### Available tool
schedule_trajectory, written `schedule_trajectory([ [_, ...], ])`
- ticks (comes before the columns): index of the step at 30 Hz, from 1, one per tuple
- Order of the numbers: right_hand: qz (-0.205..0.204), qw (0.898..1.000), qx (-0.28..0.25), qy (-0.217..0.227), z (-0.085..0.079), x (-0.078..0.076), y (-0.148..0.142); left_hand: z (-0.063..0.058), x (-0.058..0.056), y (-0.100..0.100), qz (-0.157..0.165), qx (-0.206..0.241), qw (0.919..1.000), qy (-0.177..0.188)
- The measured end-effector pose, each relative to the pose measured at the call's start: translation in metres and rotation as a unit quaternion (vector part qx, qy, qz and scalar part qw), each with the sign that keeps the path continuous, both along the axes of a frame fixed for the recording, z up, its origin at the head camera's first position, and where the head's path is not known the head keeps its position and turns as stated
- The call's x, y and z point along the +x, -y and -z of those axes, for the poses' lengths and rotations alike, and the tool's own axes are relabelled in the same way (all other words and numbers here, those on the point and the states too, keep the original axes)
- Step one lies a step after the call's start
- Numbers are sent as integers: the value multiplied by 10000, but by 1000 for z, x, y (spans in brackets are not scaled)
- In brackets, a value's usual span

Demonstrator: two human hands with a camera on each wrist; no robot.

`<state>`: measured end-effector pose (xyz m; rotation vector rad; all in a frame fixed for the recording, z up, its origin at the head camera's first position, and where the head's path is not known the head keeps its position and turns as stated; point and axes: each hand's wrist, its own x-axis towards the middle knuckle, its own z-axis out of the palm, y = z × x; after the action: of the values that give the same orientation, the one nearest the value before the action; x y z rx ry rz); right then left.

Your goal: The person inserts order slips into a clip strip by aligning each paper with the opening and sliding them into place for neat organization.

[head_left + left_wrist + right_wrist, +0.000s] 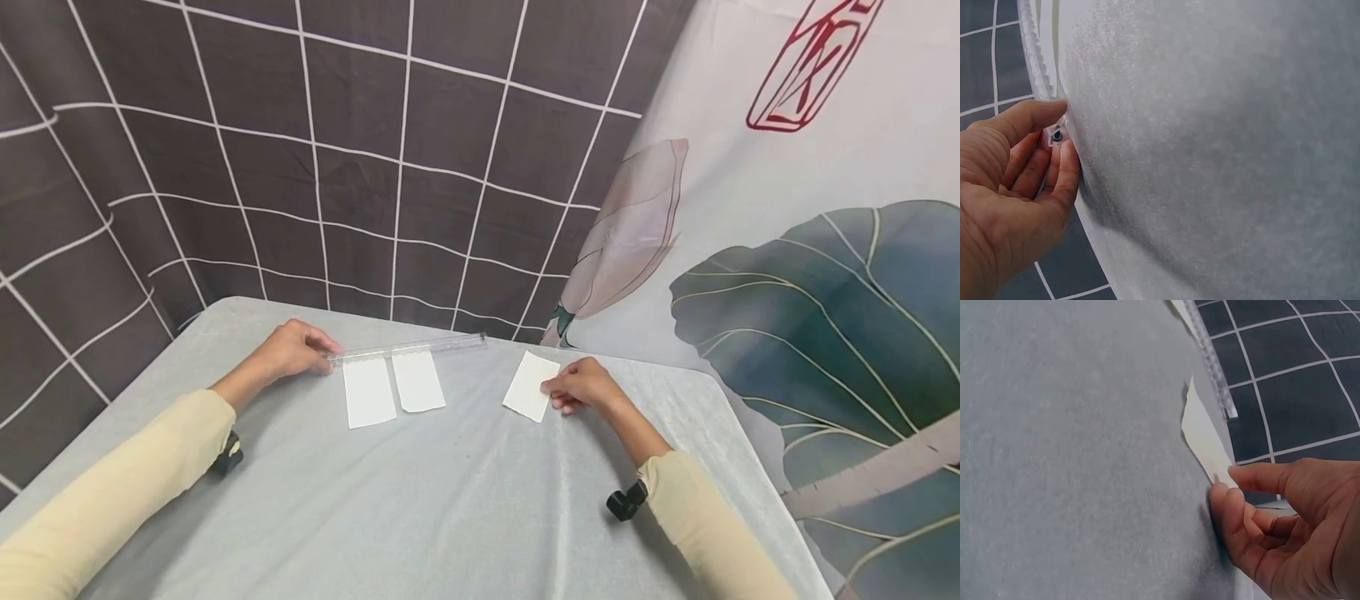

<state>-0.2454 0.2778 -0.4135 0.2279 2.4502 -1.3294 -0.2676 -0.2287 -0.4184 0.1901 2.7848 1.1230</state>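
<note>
A long clear plastic strip (450,342) with a ridged edge spans the back of the table. My left hand (296,348) holds its left end between thumb and fingers; the left wrist view shows the strip's end (1055,134) there. Two white paper cards, one longer (369,393) and one shorter (420,382), extend toward me from the strip, their top edges overlapped by it. To the right, a third white card (528,387) is apart from the strip. My right hand (585,385) pinches this card's right edge; the right wrist view shows the card (1204,437) slightly bent.
A pale grey cloth (450,500) with soft folds covers the table. Behind it hangs a dark curtain (360,100) with white grid lines. On the right is a white hanging (720,183) printed with large leaves. Each wrist carries a small black camera (626,502).
</note>
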Motion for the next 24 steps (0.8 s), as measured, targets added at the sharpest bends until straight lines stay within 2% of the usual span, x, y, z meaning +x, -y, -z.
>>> schedule_trajectory([
  [9, 20, 9995, 306, -32, 5, -3, -1, -1, 2, -1, -29, 69, 10000, 37],
  [20, 138, 9972, 632, -369, 11, -7, 1, -2, 3, -1, -53, 2, 10000, 2],
  [24, 197, 9947, 862, -531, 8, -4, 4, 0, 2, -1, -45, 8, 10000, 14],
])
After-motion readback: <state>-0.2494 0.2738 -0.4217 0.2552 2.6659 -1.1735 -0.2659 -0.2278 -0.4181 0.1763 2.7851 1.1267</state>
